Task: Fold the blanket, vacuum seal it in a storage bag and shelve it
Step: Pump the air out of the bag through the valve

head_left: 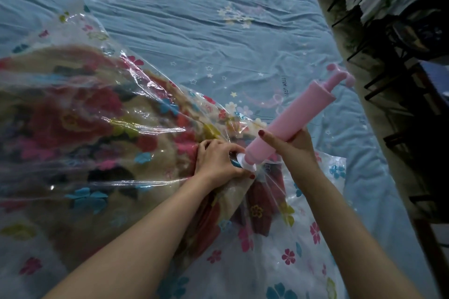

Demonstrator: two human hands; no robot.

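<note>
Fingers (pixel 263 137) of the right hand (pixel 291 145) wrap the lower barrel of a pink hand pump (pixel 291 121), forefinger laid straight along it, while the left hand (pixel 218 160) curls down around the white valve (pixel 246 165) at the centre of the frame, pinching plastic and valve base together just under the pump's nozzle. From this one head view, the step in hand looks like the vacuum sealing: folding appears done, the blanket (pixel 73 124) is already inside the storage bag (pixel 145 94), and shelving is not yet begun. The pump leans toward the upper right, its plunger handle (pixel 339 75) partly drawn out; whether the nozzle is fully seated on the valve I cannot tell. The next move probably calls for the right hand to leave the barrel for the handle and work it, with the left holding the joint square so no air leaks back. The blanket is a thick floral bundle, red, beige and dark, filling the left and centre of the frame on a blue bedsheet (pixel 218 31). The clear flower-printed bag sits loose and wrinkled over it, so plenty of air seems left.
</note>
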